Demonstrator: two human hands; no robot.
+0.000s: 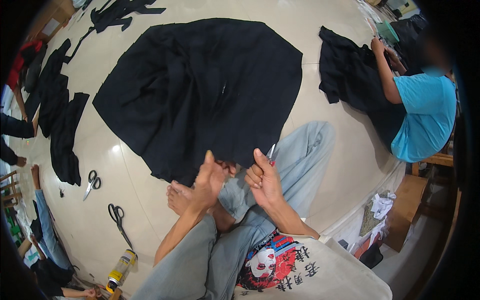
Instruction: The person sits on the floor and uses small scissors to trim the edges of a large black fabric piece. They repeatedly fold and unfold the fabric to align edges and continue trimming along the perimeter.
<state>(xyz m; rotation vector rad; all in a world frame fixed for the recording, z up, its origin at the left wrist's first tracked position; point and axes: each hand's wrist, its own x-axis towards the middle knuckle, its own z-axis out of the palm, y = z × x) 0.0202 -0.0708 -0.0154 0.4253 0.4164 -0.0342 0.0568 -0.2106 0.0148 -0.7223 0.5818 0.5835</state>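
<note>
A large piece of black fabric (197, 85) lies spread on the tiled floor before me, rumpled in the middle, its near edge by my hands. My left hand (212, 180) is at that edge with thumb raised and fingers apart, some fingertips bent near the cloth; whether they touch it is unclear. My right hand (262, 182), just below the near right edge, is closed around a small red-handled cutting tool (271, 157), blade pointing up. My bare foot (177, 197) and jeans-clad legs (305, 150) are beneath my hands.
Black strips (62, 140), two pairs of scissors (92, 185) and a yellow spray can (121, 270) lie at left. A co-worker in blue (420, 115) handles black cloth (350, 75) at right, near cardboard (405, 210). Other workers' arms (17, 125) and legs (45, 220) edge the left.
</note>
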